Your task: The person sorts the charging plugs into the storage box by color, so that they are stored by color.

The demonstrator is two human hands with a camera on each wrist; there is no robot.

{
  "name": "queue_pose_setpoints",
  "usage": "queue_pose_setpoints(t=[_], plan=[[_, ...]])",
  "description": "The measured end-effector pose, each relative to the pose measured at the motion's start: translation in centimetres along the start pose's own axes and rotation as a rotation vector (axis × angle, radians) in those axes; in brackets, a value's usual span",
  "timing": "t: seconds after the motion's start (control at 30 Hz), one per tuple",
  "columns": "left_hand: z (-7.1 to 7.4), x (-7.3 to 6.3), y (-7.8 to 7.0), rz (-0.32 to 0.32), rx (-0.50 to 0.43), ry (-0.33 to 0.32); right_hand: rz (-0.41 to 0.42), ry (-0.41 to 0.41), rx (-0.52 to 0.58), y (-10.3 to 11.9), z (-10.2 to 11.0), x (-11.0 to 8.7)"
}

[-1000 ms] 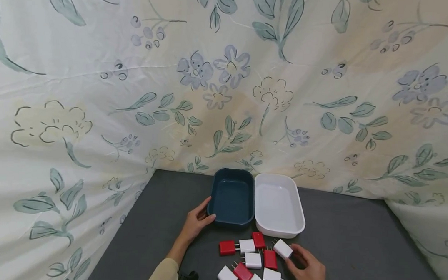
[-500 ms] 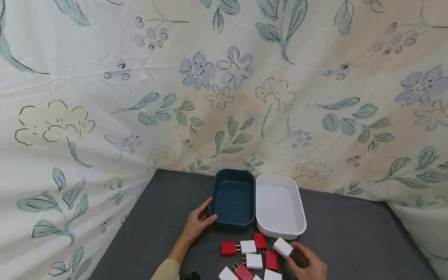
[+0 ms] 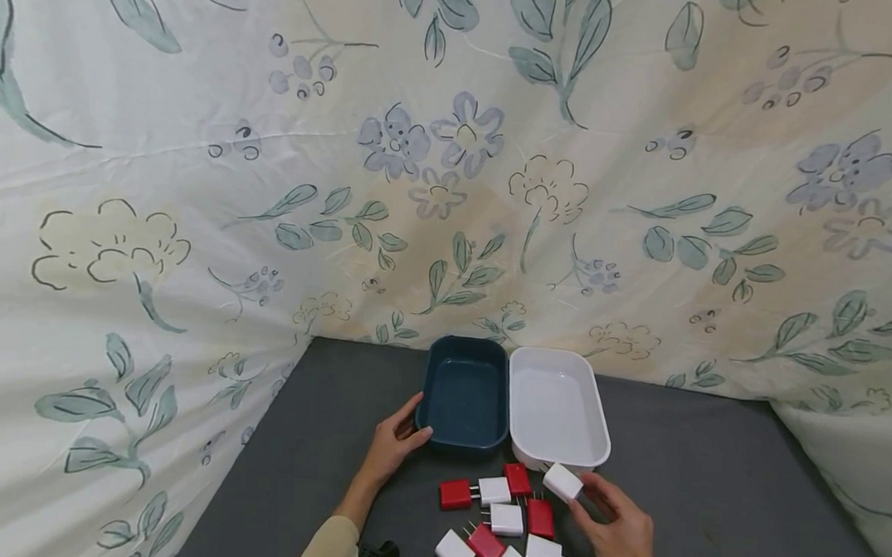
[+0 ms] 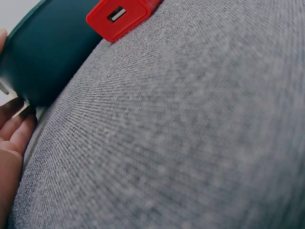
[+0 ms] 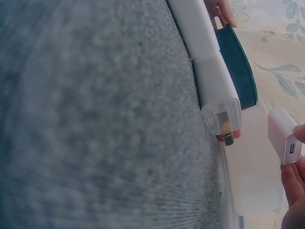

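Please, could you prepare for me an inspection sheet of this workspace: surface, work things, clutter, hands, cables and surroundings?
Surface: grey fabric-textured tabletop.
Trays: dark blue tray and white tray, side by side at the far part.
Chargers: four red wall chargers and five white wall chargers lie grouped in front of the trays; a further white charger is held.
Clutter: a black object by the left sleeve, too unclear to identify.
Left hand: touches the dark blue tray at its near left corner.
Right hand: pinches the held charger off the surface.
Cables: nothing seen.
Surroundings: floral-printed cloth behind and at both sides.
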State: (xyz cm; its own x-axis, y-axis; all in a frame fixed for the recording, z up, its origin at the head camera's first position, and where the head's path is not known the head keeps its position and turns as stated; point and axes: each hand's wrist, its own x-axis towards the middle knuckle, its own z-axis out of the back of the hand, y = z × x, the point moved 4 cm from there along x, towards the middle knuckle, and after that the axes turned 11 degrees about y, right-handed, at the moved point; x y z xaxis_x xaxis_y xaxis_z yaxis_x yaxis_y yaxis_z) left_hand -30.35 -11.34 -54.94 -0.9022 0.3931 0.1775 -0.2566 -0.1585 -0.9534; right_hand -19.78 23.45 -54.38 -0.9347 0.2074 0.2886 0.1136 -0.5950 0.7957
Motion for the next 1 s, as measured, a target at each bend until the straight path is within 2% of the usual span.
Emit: queue_pose_setpoints(t=[0.33, 0.6, 0.77, 1.0], plan=[[0.1, 0.0, -0.1, 0.000, 0.000, 0.011, 0.034, -0.006, 0.095, 0.6, 0.3, 0.3], [0.1, -0.1, -0.1, -0.010, -0.010, 0.005, 0.126, -0.017, 0.116, 1.2, 0.6, 1.0], [0.0, -0.1, -0.1, -0.015, -0.013, 0.009, 0.169, -0.031, 0.191, 1.5, 0.6, 1.5], [0.0, -0.1, -0.1, -0.018, -0.017, 0.007, 0.144, -0.049, 0.196, 2.4, 0.6, 1.6]])
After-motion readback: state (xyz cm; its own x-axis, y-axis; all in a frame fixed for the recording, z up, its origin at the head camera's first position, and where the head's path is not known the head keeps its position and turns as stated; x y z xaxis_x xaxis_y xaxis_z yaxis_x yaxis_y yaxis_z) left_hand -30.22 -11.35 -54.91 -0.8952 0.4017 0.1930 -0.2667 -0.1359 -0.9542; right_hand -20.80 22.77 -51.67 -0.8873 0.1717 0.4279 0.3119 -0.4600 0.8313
